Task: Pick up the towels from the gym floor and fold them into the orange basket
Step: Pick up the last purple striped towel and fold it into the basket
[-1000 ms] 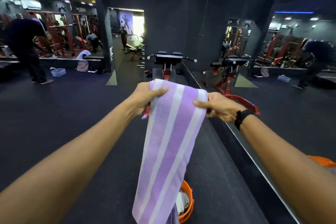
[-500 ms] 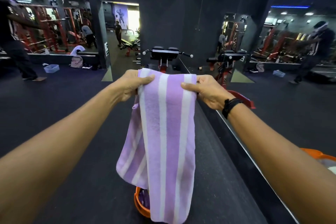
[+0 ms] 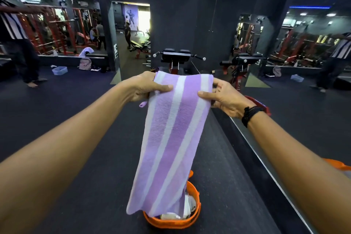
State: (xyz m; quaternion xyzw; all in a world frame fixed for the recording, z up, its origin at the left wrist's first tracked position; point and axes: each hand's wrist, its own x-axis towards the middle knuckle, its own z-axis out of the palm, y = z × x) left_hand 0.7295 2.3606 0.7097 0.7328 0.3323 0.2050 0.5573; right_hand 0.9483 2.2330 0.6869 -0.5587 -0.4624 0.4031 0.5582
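Observation:
A purple and white striped towel [image 3: 171, 138] hangs lengthwise in front of me, folded into a long strip. My left hand [image 3: 146, 87] pinches its top left corner with the thumb across the front. Its top right corner is pinched by my right hand [image 3: 222, 97], which wears a black wristband. The towel's lower end dangles just over the orange basket [image 3: 190, 220] on the dark floor, hiding most of the basket. White and pale cloth lies inside the basket.
A mirror wall [image 3: 284, 100] runs along my right, with a low ledge at its base. A red and black exercise bench [image 3: 178, 57] stands ahead. A person [image 3: 20, 47] stands far left near a blue tub [image 3: 59, 70] and a backpack [image 3: 85, 63].
The loose flap at the towel's lower left has been drawn in, so the towel now hangs as one flat strip. Both hands stayed on the top corners, slightly lower and closer.

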